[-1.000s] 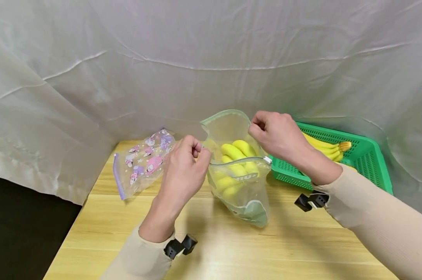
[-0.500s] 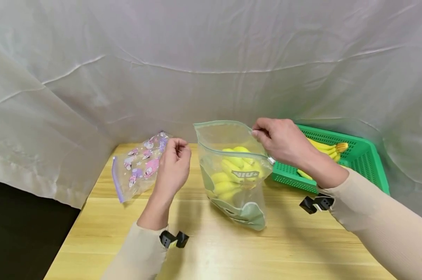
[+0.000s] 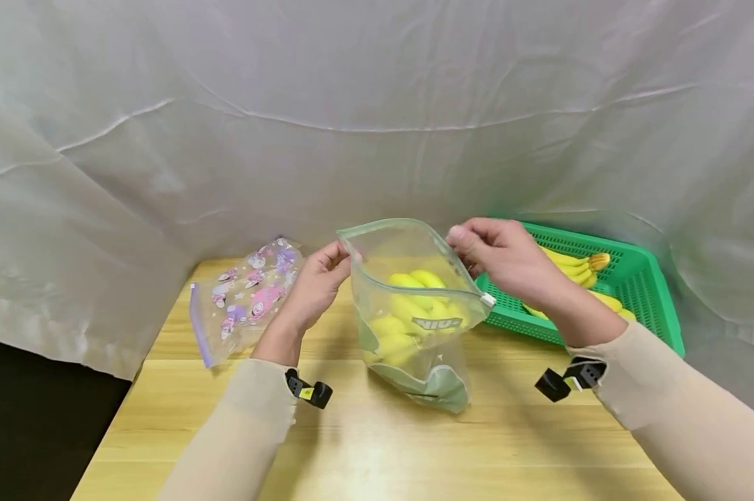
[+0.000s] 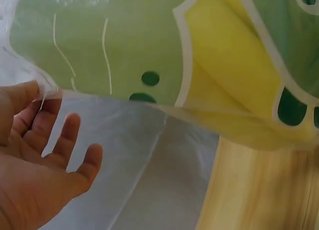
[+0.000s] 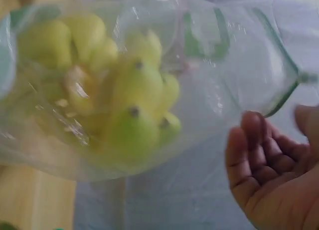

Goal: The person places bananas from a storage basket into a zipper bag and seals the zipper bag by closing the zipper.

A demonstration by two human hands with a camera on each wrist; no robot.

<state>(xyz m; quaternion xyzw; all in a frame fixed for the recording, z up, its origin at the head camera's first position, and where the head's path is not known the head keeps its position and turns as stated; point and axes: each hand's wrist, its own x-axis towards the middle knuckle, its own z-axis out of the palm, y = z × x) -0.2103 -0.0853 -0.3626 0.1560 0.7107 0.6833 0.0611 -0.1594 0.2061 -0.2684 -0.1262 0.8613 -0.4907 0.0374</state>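
A translucent zip bag (image 3: 439, 386) with green trim stands mid-table with its mouth spread. Yellow bananas (image 3: 408, 306) show through its front, several of them together. My left hand (image 3: 314, 285) pinches the bag's upper left edge; in the left wrist view thumb and forefinger meet on the film while the other fingers stay loose. At the opposite side, my right hand (image 3: 508, 254) hovers by the rim near the white slider (image 3: 487, 300). Its thumb is apart from loosely bent fingers, with no film between them in the right wrist view.
Behind my right wrist, a green basket (image 3: 654, 296) holds more bananas (image 3: 567, 263). A clear bag (image 3: 245, 299) with pink cartoon prints and a purple zip lies flat at left. Pale cloth (image 3: 364, 83) hangs behind the wooden table (image 3: 383, 459).
My left hand came off the bag's rim, drew back left, then took its upper left edge again. My right hand has loosened from the right rim, and the mouth has widened again.
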